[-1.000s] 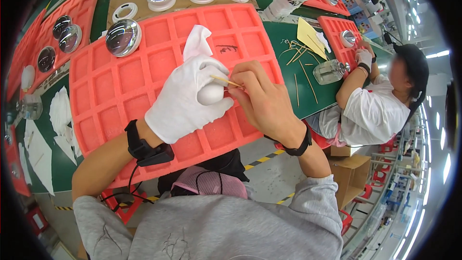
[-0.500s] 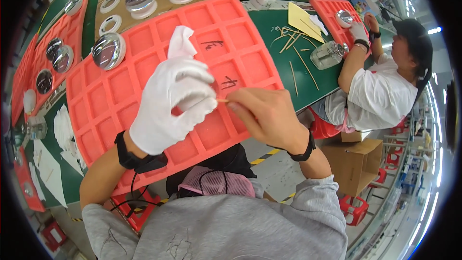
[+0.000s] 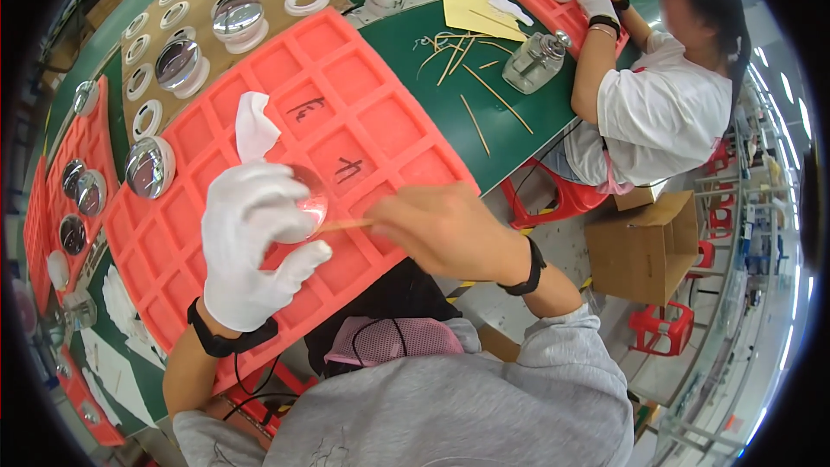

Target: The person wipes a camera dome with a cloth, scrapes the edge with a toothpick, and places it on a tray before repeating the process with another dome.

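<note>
My left hand (image 3: 246,246), in a white glove, grips a clear round glass lens (image 3: 313,199) by its edge. Fingers and thumb are curled around its near side, hiding part of it. Bare, my right hand (image 3: 450,229) pinches a thin wooden stick (image 3: 346,225), its tip at the lens's lower edge; whether it touches the glass I cannot tell. Both hands are above a pink foam tray (image 3: 385,125) with square pockets. A crumpled white cloth (image 3: 256,125) lies on the tray just beyond my glove. A glass dome on a white ring (image 3: 150,168) sits at the tray's left edge.
Behind the tray, a brown board (image 3: 212,17) carries white rings and more domes. To the right, a glass jar (image 3: 534,62), loose wooden sticks (image 3: 499,98) and a yellow sheet (image 3: 471,10) lie on the green table. A co-worker (image 3: 661,104) sits at the right.
The view has shifted, and the scene sits further left. My left hand has turned, so the lens now shows. More of the stick is visible between my hands.
</note>
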### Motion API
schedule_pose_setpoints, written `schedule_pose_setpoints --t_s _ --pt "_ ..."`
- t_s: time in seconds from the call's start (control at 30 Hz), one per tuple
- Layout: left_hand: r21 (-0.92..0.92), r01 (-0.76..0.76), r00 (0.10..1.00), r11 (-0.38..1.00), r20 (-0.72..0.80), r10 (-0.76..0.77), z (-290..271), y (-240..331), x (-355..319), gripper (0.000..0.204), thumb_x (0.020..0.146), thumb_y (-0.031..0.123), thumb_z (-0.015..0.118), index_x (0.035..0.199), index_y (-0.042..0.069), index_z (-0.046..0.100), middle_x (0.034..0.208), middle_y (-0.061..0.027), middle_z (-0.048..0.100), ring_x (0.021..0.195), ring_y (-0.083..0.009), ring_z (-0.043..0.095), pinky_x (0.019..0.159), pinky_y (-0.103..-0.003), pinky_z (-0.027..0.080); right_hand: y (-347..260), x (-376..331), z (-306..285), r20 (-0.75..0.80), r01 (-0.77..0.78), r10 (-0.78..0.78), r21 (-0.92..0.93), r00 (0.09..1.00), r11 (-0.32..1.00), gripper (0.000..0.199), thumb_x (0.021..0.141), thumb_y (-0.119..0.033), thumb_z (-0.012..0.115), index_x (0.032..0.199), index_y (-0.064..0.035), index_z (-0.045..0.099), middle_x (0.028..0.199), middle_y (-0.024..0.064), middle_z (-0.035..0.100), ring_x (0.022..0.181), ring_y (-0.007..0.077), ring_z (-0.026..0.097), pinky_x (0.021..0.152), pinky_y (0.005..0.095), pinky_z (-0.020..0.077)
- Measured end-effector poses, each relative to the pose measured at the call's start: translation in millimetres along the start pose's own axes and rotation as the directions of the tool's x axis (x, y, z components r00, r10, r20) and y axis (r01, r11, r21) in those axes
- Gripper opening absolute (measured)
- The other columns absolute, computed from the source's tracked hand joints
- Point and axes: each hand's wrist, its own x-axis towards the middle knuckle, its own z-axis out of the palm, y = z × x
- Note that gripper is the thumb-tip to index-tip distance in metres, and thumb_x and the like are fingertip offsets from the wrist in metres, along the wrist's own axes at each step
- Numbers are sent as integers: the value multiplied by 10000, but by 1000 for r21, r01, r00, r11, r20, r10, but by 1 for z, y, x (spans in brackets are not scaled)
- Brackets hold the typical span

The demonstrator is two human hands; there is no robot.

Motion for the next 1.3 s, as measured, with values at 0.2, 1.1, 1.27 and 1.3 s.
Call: schedule_pose_setpoints --t_s 0.2,1.1,1.27,1.3 --pt "-183 268 927 946 -219 -305 12 -10 -8 277 780 38 721 1038 59 623 1111 -101 636 1094 -295 610 981 -426 476 64 1 -29 -407 -470 370 -179 835 864 130 956 -160 647 1021 -51 680 804 111 665 739 321 653 625 411 511" --pt "-443 429 814 787 -187 -549 17 -23 -17 176 857 7 671 1027 21 627 1052 -97 645 1008 -235 619 956 -353 478 177 47 -60 -385 -378 172 -560 907 737 166 951 -154 651 1025 -13 603 930 170 684 822 321 693 716 412 547" --pt "-348 272 880 897 -287 -378 -8 1 -8 190 856 34 693 1038 25 638 1008 -91 665 957 -245 635 916 -373 495 25 21 -51 -376 -250 253 58 892 967 126 919 33 634 1028 0 580 934 113 687 699 190 671 595 288 534" --pt "-351 204 910 914 -276 -309 -13 9 -3 192 858 44 700 1040 24 643 982 -87 672 931 -247 642 898 -381 503 5 12 -40 -368 -101 104 29 924 995 180 886 71 651 1035 -6 587 947 110 694 696 203 675 606 289 545"
